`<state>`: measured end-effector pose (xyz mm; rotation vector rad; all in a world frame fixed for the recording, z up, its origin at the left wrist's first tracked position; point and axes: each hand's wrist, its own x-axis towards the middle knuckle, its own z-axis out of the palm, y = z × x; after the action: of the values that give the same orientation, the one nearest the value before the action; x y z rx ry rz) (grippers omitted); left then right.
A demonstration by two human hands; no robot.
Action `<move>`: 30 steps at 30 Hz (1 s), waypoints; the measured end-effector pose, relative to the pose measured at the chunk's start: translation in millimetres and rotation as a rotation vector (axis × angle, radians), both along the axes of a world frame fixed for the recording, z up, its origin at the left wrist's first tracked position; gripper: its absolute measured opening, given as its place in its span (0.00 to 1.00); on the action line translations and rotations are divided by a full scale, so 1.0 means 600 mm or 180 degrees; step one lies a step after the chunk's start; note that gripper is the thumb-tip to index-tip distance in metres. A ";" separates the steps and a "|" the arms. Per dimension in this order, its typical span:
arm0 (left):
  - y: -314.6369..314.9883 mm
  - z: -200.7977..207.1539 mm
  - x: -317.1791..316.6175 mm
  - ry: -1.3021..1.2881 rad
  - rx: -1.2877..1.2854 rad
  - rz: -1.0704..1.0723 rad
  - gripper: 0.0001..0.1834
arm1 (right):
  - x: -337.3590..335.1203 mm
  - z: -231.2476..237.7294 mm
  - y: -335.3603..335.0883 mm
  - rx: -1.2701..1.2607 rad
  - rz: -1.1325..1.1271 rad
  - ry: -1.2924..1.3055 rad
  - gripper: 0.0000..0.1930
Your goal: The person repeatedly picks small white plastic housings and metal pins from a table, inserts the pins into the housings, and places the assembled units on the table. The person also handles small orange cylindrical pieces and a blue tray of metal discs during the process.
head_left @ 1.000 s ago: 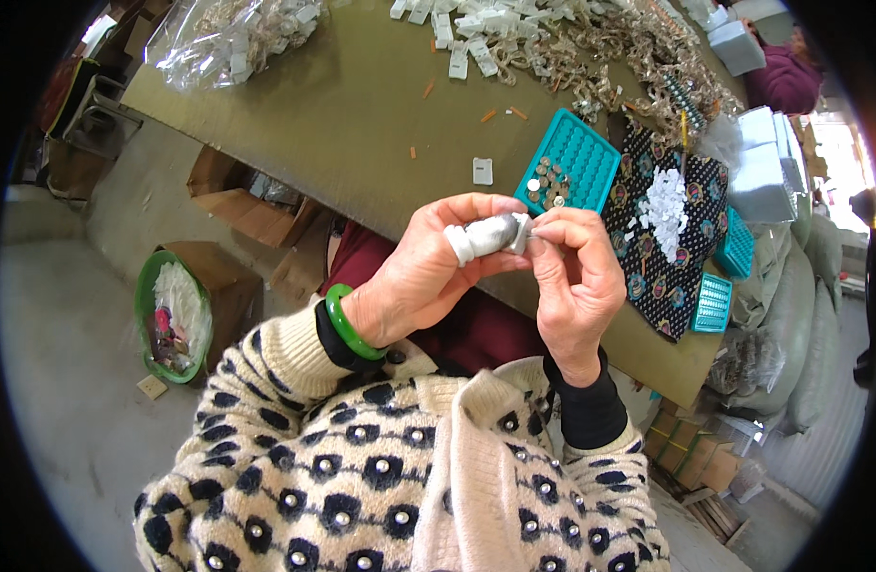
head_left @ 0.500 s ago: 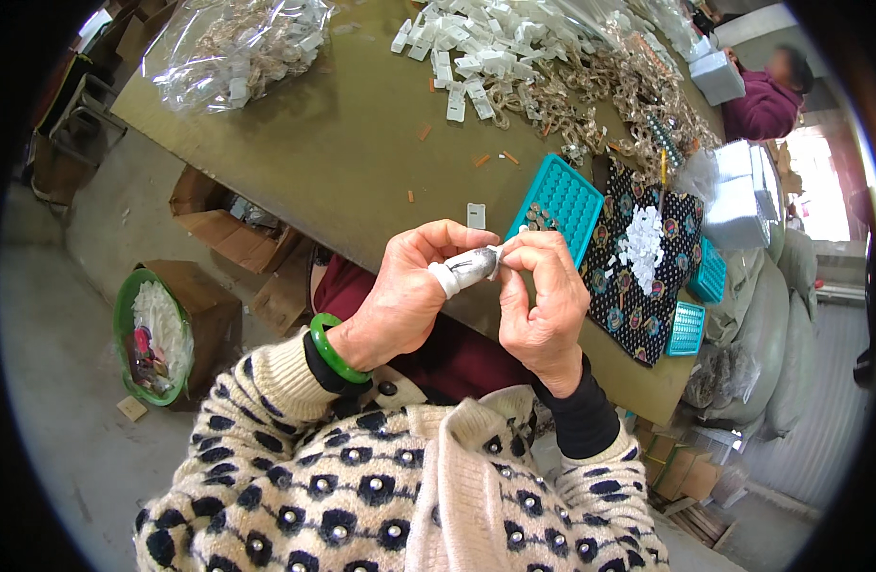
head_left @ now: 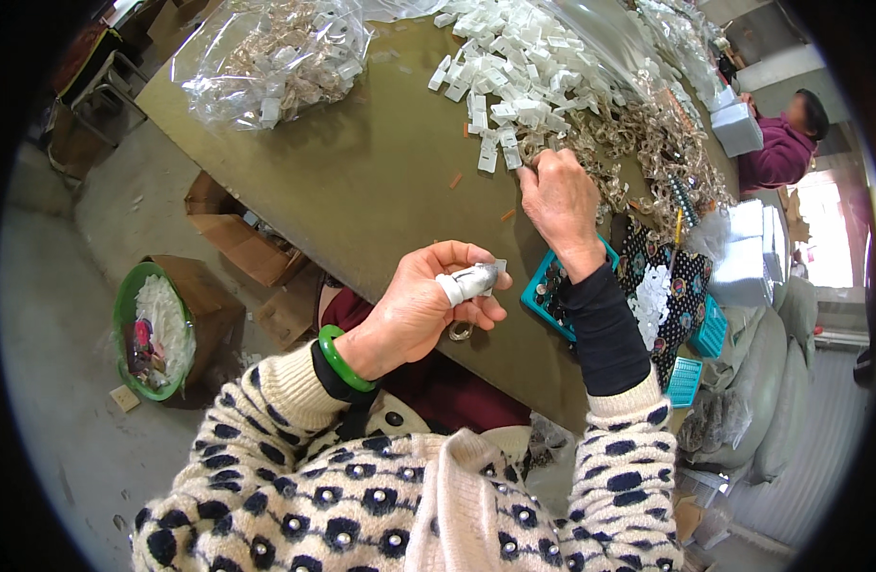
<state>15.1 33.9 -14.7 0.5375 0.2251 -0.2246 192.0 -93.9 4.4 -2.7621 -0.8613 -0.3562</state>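
Note:
My left hand (head_left: 421, 291), a green bangle at its wrist, is curled with a white-and-grey wrapped digit on top. Below its fingers shows a clear plastic loop (head_left: 460, 331), apparently gripped; the rest of it is hidden in the palm. A small white plastic card (head_left: 501, 271) lies just past the wrapped tip. My right hand (head_left: 562, 205) reaches across the table to where the pile of white plastic cards (head_left: 524, 67) meets a heap of clear straps (head_left: 638, 162). Its fingers are bent together at the heap's edge; what they pinch is hidden.
Under my right forearm sits a turquoise tray (head_left: 543, 300) with small dark round pieces. A patterned dark cloth (head_left: 686, 286) bears small white pieces (head_left: 651, 297). A clear bag (head_left: 266, 67) stands far left; a green basin (head_left: 123, 334) is on the floor. A person (head_left: 786, 148) sits far right.
My right hand has left my left hand and stretched forward to the heap's edge. My left hand stays near the table edge, with the clear loop now showing. The view has shifted.

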 end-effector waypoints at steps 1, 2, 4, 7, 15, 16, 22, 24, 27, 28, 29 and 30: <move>-0.001 0.000 0.000 -0.0014 -0.0010 0.0017 0.11 | 0.004 -0.004 0.003 -0.0021 -0.0026 0.0125 0.10; -0.003 0.000 0.000 0.0004 0.0067 0.0011 0.11 | 0.006 -0.006 0.004 -0.0045 -0.0056 0.0249 0.10; -0.005 0.000 -0.002 -0.0067 0.0150 0.0010 0.11 | 0.007 -0.001 -0.001 0.0194 -0.0099 0.0407 0.10; -0.006 0.000 -0.005 -0.0153 0.0174 0.0002 0.11 | 0.002 0.021 -0.014 0.0987 -0.0274 0.1163 0.10; -0.004 0.026 -0.002 -0.0198 0.0279 0.0278 0.12 | -0.083 0.077 -0.047 0.2629 0.0028 0.2320 0.05; -0.001 0.032 -0.002 -0.0318 0.0355 0.0286 0.13 | -0.098 0.079 -0.046 0.2628 0.0118 0.2212 0.04; -0.005 0.056 0.015 -0.1048 0.1792 0.0826 0.09 | -0.179 0.073 -0.038 0.1800 0.1242 0.0484 0.08; -0.006 0.056 0.013 -0.1048 0.2237 0.0952 0.04 | -0.200 0.070 -0.036 0.2126 0.1074 0.0862 0.07; -0.007 0.052 0.009 -0.1826 0.3727 0.1517 0.06 | -0.222 0.071 -0.042 0.3304 0.0453 0.2469 0.06; -0.011 0.049 0.002 -0.1829 0.3790 0.1573 0.08 | -0.226 0.072 -0.044 0.3717 0.0218 0.3047 0.07; -0.015 0.046 -0.001 -0.1892 0.3837 0.1573 0.08 | -0.227 0.073 -0.046 0.4033 0.0204 0.3329 0.07; -0.018 0.043 -0.005 -0.1956 0.3885 0.1572 0.08 | -0.228 0.073 -0.047 0.4337 0.0150 0.3627 0.08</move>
<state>12.0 23.3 11.0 1.6893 -0.1452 0.6171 55.2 -122.3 48.0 -1.2553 -0.1642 0.4743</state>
